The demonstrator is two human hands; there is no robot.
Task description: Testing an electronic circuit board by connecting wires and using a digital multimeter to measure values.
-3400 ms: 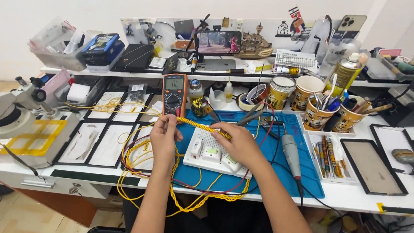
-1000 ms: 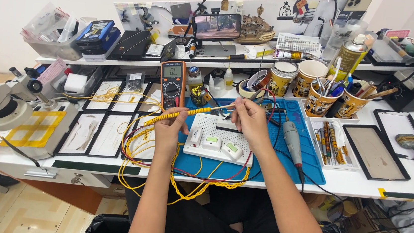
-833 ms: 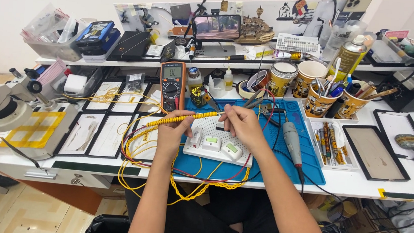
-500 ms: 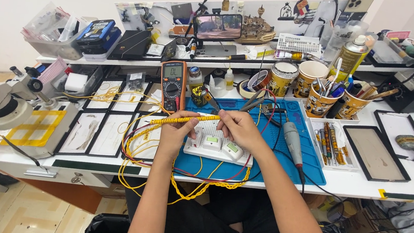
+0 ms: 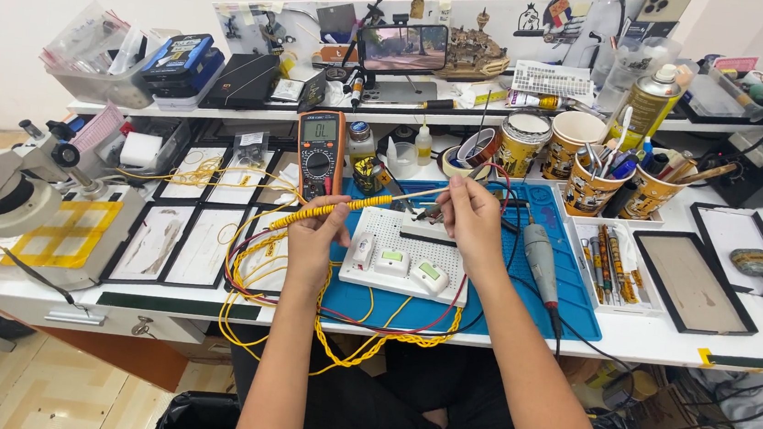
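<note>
On the blue rubber work mat (image 5: 568, 295) near the worktop's front edge sits a white perforated breadboard (image 5: 405, 258). Above it, the left hand (image 5: 313, 236) and right hand (image 5: 471, 222) pinch a yellow-wrapped wire (image 5: 345, 206) between fingertips, bare mat to the right.

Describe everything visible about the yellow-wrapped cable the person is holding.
The yellow-wrapped cable is a thin bundle in spiral yellow wrap, stretched at a slant above the blue mat. The left hand grips its lower part; the right hand pinches its paler bare end. Past the left hand it drops into yellow loops hanging off the table's front edge.
</note>
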